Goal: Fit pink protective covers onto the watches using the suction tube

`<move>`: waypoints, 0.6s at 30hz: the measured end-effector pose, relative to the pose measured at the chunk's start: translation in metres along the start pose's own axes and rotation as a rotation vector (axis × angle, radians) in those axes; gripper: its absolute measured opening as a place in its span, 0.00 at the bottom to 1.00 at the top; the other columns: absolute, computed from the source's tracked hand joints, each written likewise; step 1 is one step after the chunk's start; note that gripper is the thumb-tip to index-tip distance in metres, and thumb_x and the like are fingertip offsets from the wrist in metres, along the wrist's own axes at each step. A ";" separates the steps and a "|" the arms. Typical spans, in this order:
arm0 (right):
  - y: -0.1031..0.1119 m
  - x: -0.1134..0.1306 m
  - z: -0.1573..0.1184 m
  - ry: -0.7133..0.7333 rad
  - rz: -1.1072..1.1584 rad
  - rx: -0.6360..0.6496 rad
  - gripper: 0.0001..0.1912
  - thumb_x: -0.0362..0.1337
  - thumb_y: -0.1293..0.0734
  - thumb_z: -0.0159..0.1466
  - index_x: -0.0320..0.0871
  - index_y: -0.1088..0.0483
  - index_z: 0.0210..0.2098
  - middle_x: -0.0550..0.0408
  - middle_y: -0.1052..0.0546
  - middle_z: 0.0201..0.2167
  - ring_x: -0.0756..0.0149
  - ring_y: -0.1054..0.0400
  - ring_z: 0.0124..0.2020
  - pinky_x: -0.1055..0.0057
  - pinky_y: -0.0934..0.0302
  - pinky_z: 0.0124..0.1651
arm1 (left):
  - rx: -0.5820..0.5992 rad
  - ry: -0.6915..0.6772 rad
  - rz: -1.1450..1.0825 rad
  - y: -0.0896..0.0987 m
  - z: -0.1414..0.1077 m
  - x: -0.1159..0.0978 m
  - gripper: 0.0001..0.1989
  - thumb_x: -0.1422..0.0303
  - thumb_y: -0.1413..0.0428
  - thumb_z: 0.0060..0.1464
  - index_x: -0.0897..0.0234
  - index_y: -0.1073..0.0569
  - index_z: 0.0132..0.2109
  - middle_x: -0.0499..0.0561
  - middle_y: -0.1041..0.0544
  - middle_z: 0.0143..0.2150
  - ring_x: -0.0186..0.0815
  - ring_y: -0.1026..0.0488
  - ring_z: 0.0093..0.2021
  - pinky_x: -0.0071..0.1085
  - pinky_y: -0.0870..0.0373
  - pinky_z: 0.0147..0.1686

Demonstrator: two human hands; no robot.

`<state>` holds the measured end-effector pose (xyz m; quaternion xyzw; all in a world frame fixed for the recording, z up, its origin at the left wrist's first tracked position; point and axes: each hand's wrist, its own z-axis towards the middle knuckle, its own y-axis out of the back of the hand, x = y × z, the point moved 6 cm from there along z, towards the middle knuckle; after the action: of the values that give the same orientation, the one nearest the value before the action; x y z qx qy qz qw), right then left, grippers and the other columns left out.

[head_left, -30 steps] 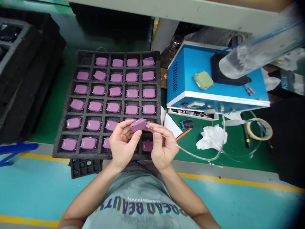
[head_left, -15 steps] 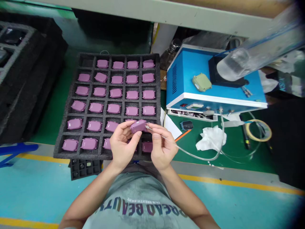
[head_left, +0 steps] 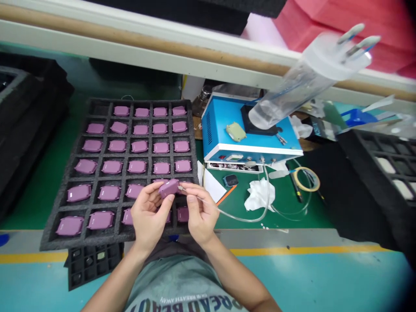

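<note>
Between the fingers and thumb of my left hand (head_left: 144, 221) is a purple watch case (head_left: 169, 187), tilted above the front of a black foam tray (head_left: 65, 240). My right hand (head_left: 202, 219) pinches the tip end of a thin clear tube (head_left: 242, 219). The small pale tip is at the right end of the case; whether it touches or enters it I cannot tell. More purple watch cases (head_left: 101, 220) lie in the tray's compartments, several partly covered by my hands. From my right hand the tube curves to the front of a blue box-shaped machine (head_left: 216, 119).
On the machine sit a green watch case (head_left: 235, 131) and a clear cylinder (head_left: 286, 99). Crumpled white tissue (head_left: 260, 195), a small dark watch (head_left: 230, 180) and a tape roll (head_left: 306, 179) lie on the green bench. Black foam stacks (head_left: 29, 138) stand left; a shelf edge (head_left: 130, 63) crosses above.
My head view has shifted, so the tray, machine and hands appear further left and lower, and more shows at the right. Both hands keep their grips, case and tube tip still together.
</note>
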<state>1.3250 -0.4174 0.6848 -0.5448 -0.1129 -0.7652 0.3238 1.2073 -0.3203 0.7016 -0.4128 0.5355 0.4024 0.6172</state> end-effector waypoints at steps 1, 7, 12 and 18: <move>0.000 -0.001 0.000 -0.008 0.008 0.002 0.10 0.31 0.35 0.73 0.49 0.22 0.48 0.51 0.16 0.49 0.61 0.21 0.53 0.59 0.23 0.56 | -0.002 -0.002 0.004 0.000 0.000 0.000 0.18 0.72 0.30 0.52 0.65 0.22 0.50 0.56 0.14 0.47 0.36 0.14 0.46 0.24 0.19 0.49; -0.001 -0.004 -0.002 -0.027 0.034 0.005 0.10 0.32 0.35 0.73 0.49 0.22 0.48 0.50 0.17 0.49 0.59 0.21 0.53 0.56 0.24 0.56 | -0.002 0.004 0.028 0.001 0.001 0.000 0.19 0.70 0.29 0.51 0.65 0.22 0.50 0.57 0.14 0.47 0.40 0.14 0.47 0.29 0.17 0.49; -0.001 -0.004 -0.002 -0.027 0.034 0.004 0.10 0.32 0.35 0.73 0.50 0.22 0.48 0.50 0.17 0.49 0.60 0.21 0.53 0.57 0.23 0.56 | -0.008 0.013 0.040 0.002 0.000 0.000 0.19 0.68 0.29 0.51 0.65 0.22 0.50 0.58 0.14 0.47 0.41 0.14 0.47 0.31 0.17 0.49; -0.001 -0.003 -0.002 -0.020 0.014 0.005 0.09 0.33 0.35 0.73 0.48 0.23 0.48 0.49 0.17 0.49 0.59 0.21 0.53 0.56 0.23 0.56 | -0.004 0.007 0.026 0.000 0.000 -0.001 0.19 0.69 0.29 0.51 0.65 0.22 0.50 0.56 0.14 0.47 0.39 0.14 0.46 0.27 0.18 0.48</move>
<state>1.3236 -0.4162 0.6811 -0.5525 -0.1146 -0.7571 0.3292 1.2067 -0.3204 0.7026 -0.4087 0.5422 0.4099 0.6090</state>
